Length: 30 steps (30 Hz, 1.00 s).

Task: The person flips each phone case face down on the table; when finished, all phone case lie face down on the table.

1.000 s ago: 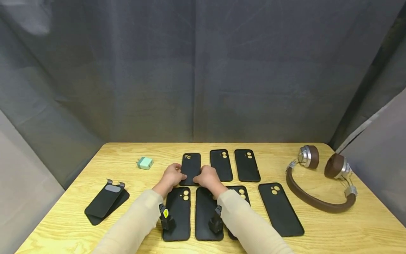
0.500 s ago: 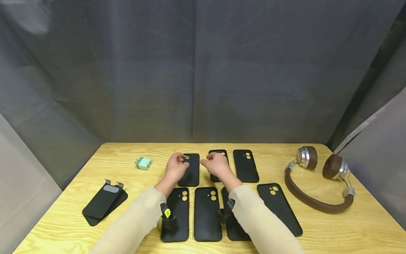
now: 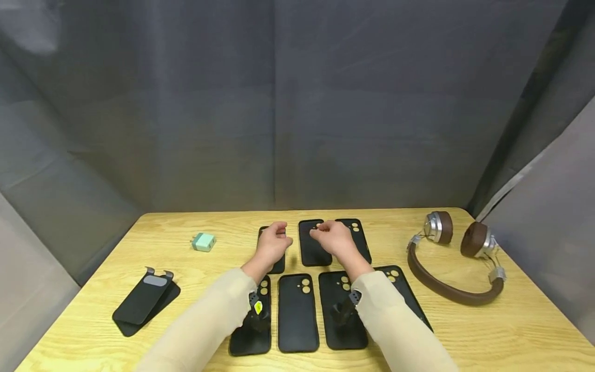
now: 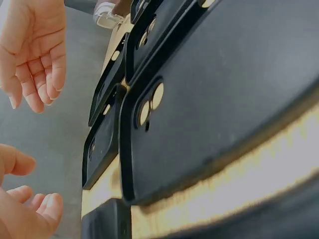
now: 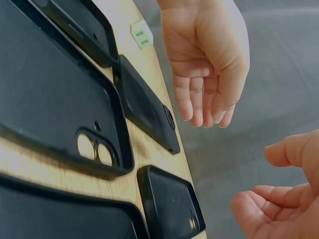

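Black phone cases lie in two rows on the wooden table. My left hand [image 3: 270, 247] hovers over the back-left case [image 3: 279, 266], fingers loosely bent and nothing in them. My right hand [image 3: 338, 242] is above the back row too, between the back-middle case [image 3: 310, 252] and the back-right case [image 3: 360, 241], partly covering both in the head view. Both wrist views show the two hands facing each other with bare palms. In the front row are a left case [image 3: 251, 336], a middle case [image 3: 298, 318], a third case [image 3: 346, 330] and a right case [image 3: 409, 297], partly behind my sleeves.
A brown headphone set [image 3: 453, 294] lies on the right of the table. A mint charger plug [image 3: 203, 242] sits at the back left. Nearer on the left, a black case with a grey oval window [image 3: 144, 299] overlaps another dark flat piece [image 3: 162, 309]. Grey curtain [image 3: 274, 129] hangs behind.
Both hands have let go of the back-left case, risen and shifted right. The case stays on the table. The head view has turned slightly.
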{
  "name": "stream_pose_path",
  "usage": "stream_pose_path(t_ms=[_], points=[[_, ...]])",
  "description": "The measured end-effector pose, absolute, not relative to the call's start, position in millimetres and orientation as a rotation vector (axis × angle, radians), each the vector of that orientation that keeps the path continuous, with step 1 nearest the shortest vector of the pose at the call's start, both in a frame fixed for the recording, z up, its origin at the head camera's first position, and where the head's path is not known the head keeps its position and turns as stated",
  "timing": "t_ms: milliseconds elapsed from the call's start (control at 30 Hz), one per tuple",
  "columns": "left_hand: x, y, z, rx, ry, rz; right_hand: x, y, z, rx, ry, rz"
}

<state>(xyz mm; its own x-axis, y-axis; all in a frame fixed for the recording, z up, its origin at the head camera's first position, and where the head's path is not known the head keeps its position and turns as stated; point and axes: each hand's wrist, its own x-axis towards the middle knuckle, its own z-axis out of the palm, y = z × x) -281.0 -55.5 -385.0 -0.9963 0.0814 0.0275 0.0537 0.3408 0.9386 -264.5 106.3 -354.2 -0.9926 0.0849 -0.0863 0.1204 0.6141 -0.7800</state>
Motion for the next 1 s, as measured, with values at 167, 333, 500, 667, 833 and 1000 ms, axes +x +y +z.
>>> stream_pose_path(t_ms=[167, 333, 500, 667, 833, 1000], points=[[-284.8, -47.7, -390.1, 0.151, 2.53, 1.72, -265.6, 114.7, -358.9, 0.197, 2.798, -1.343], [-288.6, -41.1, -397.3, 0.13, 2.551, 1.682, -266.6, 120.5, -366.6, 0.198, 2.798, -1.322], [-289.3, -35.0, -402.3, 0.111, 2.53, 1.675, -266.2, 123.7, -377.7, 0.199, 2.793, -1.302], [-288.4, -28.6, -403.5, 0.111, 2.477, 1.652, -266.6, 124.0, -386.8, 0.197, 2.814, -1.257], [-288.9, -25.0, -408.6, 0.103, 2.464, 1.613, -268.7, 125.1, -397.6, 0.214, 2.811, -1.203], [-290.2, -21.3, -410.9, 0.087, 2.456, 1.596, -268.7, 124.3, -403.0, 0.187, 2.844, -1.148]])
